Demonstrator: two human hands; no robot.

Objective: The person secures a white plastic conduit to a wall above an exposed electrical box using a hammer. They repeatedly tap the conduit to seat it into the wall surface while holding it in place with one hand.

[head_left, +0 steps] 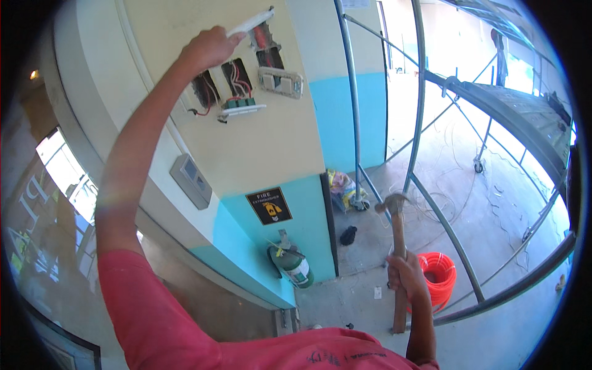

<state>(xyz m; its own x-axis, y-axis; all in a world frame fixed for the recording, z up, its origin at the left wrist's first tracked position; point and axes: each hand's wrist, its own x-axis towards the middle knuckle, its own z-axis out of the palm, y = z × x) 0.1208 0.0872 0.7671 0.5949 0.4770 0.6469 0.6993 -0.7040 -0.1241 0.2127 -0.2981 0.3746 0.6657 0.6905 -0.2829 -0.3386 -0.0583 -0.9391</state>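
My left hand (211, 48) is raised to the cream wall, closed on a long white piece (250, 22) with a dark tip; its exact kind I cannot make out. The tip lies just above a rough wall opening (261, 37) with orange inside. Below it, a white switch plate (280, 82) hangs off the wall. Beside that, another plate with green-backed switches (240, 106) dangles from red and white wires at the open wall boxes (237, 77). Low on the right, my right hand (407, 272) grips a claw hammer (399, 231) by its wooden handle, head up.
Metal scaffolding (420, 92) with braces and castors stands to the right. A coil of orange tubing (439, 277) sits on the floor near my right hand. A green fire extinguisher (293, 265) hangs low on the blue wall, under a sign. Loose wire (441, 209) lies across the floor.
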